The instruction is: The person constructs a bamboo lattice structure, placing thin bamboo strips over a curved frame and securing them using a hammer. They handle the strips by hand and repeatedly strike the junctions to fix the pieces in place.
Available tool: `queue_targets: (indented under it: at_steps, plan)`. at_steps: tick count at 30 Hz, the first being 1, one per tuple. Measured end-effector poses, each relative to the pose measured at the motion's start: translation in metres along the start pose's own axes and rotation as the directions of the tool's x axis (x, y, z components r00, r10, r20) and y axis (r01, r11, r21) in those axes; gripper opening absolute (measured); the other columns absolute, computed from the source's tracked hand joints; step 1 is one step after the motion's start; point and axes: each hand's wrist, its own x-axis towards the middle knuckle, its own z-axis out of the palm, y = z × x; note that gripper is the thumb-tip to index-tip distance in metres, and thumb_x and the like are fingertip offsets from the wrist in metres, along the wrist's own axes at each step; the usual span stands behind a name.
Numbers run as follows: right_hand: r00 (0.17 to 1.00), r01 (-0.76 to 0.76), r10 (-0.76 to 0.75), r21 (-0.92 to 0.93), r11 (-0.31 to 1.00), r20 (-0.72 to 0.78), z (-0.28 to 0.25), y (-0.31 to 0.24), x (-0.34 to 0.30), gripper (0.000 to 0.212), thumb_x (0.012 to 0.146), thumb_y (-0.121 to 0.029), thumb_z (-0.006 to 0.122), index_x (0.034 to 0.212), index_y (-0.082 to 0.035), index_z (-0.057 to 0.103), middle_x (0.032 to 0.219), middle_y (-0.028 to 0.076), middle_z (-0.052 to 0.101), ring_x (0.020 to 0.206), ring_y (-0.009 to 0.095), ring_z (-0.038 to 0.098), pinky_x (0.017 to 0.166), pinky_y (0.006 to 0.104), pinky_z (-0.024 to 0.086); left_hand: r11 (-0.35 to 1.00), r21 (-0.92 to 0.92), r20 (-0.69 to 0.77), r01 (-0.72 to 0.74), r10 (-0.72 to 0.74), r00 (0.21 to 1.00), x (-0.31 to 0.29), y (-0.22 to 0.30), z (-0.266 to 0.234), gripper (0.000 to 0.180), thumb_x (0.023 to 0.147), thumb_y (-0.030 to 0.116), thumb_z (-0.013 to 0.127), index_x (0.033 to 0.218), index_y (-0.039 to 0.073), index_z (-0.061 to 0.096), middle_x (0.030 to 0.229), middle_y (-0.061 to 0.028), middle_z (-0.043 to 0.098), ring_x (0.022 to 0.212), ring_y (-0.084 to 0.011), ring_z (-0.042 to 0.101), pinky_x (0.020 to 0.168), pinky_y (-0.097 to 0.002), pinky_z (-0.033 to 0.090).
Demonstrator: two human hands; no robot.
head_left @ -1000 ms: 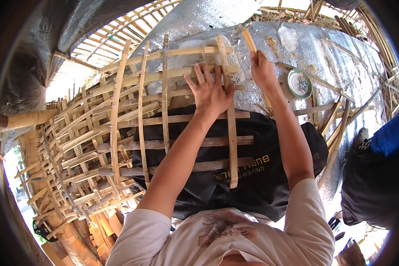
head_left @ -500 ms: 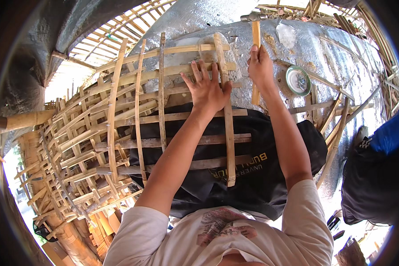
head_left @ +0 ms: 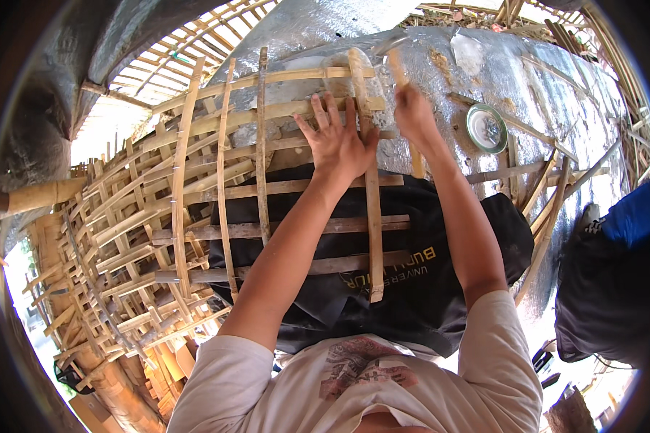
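A lattice of crossed bamboo slats lies in front of me, partly over the black cloth on my lap. My left hand is spread flat on its upper right part, with the thumb against the rightmost upright slat. In my right hand is a hammer, its wooden handle gripped in closed fingers. The hammer's metal head is smeared by motion and tilts left, close to the top of that slat. Any nail at this spot is too small to make out.
A round green-rimmed dish of small metal pieces, probably nails, sits to the right on a silvery sheet. Loose bamboo sticks lie beside it. More woven bamboo is at left. Dark clothing and a shoe show at far right.
My right hand has swung the hammer left and a little downward, its head tilting toward the rightmost upright slat. The left hand stays in place; the lattice's left side has shifted slightly.
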Motion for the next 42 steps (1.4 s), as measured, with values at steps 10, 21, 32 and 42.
queue_targets:
  at_steps: [10, 21, 32, 42]
  plan:
    - [0.869, -0.474, 0.482, 0.465, 0.748, 0.111, -0.013, -0.033, 0.008, 0.039, 0.104, -0.035, 0.047, 0.095, 0.001, 0.058, 0.078, 0.028, 0.063, 0.073, 0.048, 0.062, 0.07, 0.0503, 0.049, 1.0, 0.022, -0.013, 0.001, 0.0, 1.0, -0.001, -0.003, 0.001, 0.079, 0.096, 0.059, 0.043, 0.152, 0.005, 0.035, 0.158, -0.0276, 0.023, 0.149, -0.0477, 0.013, 0.11, -0.0762, 0.007]
    - [0.951, -0.294, 0.308, 0.256, 0.921, -0.015, -0.005, -0.013, 0.007, 0.041, 0.104, -0.037, 0.047, 0.09, 0.002, 0.052, 0.076, 0.026, 0.063, 0.068, 0.046, 0.063, 0.06, 0.0478, 0.048, 1.0, 0.022, -0.021, -0.012, 0.012, 1.0, 0.002, 0.002, 0.001, 0.077, 0.096, 0.059, 0.042, 0.151, 0.005, 0.036, 0.158, -0.0273, 0.024, 0.149, -0.0475, 0.014, 0.11, -0.0763, 0.007]
    - [0.956, -0.281, 0.293, 0.189, 0.941, -0.034, -0.006, -0.03, 0.004, 0.037, 0.104, -0.032, 0.046, 0.093, 0.002, 0.055, 0.079, 0.028, 0.065, 0.081, 0.051, 0.063, 0.068, 0.0516, 0.048, 0.998, 0.055, -0.032, -0.011, 0.013, 0.999, -0.001, -0.002, 0.001, 0.078, 0.096, 0.059, 0.042, 0.152, 0.005, 0.035, 0.157, -0.0268, 0.026, 0.149, -0.0469, 0.015, 0.11, -0.0766, 0.008]
    - [0.918, -0.378, 0.397, 0.303, 0.875, -0.001, -0.002, -0.025, 0.006, 0.034, 0.103, -0.028, 0.048, 0.091, 0.002, 0.056, 0.082, 0.031, 0.064, 0.082, 0.053, 0.063, 0.068, 0.0524, 0.049, 0.999, 0.037, 0.007, -0.002, 0.002, 1.0, 0.0, 0.0, 0.001, 0.078, 0.096, 0.059, 0.042, 0.152, 0.005, 0.035, 0.159, -0.026, 0.024, 0.149, -0.0459, 0.014, 0.111, -0.0759, 0.007]
